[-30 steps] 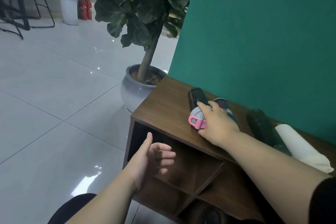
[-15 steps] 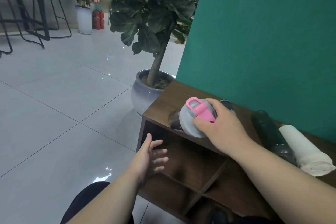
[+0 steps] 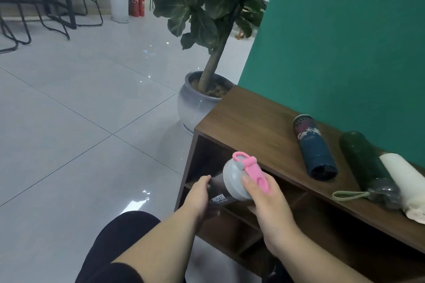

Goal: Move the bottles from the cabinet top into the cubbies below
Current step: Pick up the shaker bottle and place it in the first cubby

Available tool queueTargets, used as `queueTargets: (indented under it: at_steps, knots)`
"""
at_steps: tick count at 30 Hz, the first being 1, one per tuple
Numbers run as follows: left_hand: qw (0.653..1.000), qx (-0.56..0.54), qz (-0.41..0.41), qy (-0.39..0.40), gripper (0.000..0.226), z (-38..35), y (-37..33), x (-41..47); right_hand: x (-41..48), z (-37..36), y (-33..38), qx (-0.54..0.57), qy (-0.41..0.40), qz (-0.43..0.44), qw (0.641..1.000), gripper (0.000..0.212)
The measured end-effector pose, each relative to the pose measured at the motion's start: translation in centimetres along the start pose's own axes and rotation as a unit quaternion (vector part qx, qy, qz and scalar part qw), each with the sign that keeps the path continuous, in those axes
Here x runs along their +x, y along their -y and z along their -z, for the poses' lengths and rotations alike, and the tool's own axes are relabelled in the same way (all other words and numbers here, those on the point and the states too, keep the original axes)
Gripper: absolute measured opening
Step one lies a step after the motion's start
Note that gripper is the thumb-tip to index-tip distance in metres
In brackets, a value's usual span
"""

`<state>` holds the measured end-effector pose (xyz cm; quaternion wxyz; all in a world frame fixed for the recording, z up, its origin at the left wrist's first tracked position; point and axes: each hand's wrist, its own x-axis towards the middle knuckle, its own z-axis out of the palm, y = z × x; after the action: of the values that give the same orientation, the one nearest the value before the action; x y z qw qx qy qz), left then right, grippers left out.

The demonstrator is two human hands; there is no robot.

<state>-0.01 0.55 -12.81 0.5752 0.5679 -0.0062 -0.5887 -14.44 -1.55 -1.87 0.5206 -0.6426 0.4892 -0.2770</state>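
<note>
— Where are the hands just now?

— Both are on one thing. The right hand (image 3: 268, 204) is wrapped round the grey lid end of a dark shaker bottle with a grey cap and pink flip strap (image 3: 230, 185), thumb lying beside the strap. The left hand (image 3: 197, 197) cups the dark body from the other side, fingers closed on it.

— So how does the bottle lie?

— Tilted, nearly on its side. Its long axis runs from the cap, up and toward the brown wooden cabinet (image 3: 259, 122), down to the base, which points toward the person and is hidden behind the left hand. It hangs in the air just in front of the cabinet's front edge, level with the upper left cubby (image 3: 207, 161).

— Which hand is nearer that opening?

— The left one, I'd say; it sits right before the cubby mouth. To my eye the bottle must swing round so its length points into the opening.

— And on the cabinet top?

— Three remain, lying down: a navy printed flask (image 3: 315, 145), a dark green bottle with a cord loop (image 3: 361, 161), then a cream one (image 3: 402, 181), each further along from the corner.
</note>
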Motion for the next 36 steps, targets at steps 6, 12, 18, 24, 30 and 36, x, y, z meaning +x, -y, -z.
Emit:
queueTargets:
  at_steps: [6,12,18,24,30,36]
  knots:
    - [0.999,0.032,0.035,-0.015,0.051,0.2,0.6,3.8,1.9,-2.6,-3.7,0.108,-0.024,-0.077,0.991,0.041]
    - [0.999,0.006,0.043,-0.03,0.051,0.7,1.1,6.5,4.7,-5.6,-5.2,0.046,-0.089,-0.074,0.992,0.064]
    - [0.999,0.005,0.005,-0.048,0.057,0.8,1.3,8.7,8.1,-7.5,-5.6,0.016,-0.1,-0.081,0.992,0.06]
    - [0.997,0.029,-0.053,-0.053,0.059,0.6,0.7,9.9,11.4,-8.8,-5.9,0.034,-0.118,-0.102,0.987,0.083]
    - [0.994,-0.027,-0.065,-0.08,0.055,0.3,-0.2,12.2,14.5,-9.9,-5.8,0.085,-0.096,-0.108,0.986,0.035]
    - [0.994,-0.01,-0.051,-0.093,0.072,0.8,0.1,15.1,16.1,-10.7,-6.2,0.076,-0.077,-0.114,0.988,0.028]
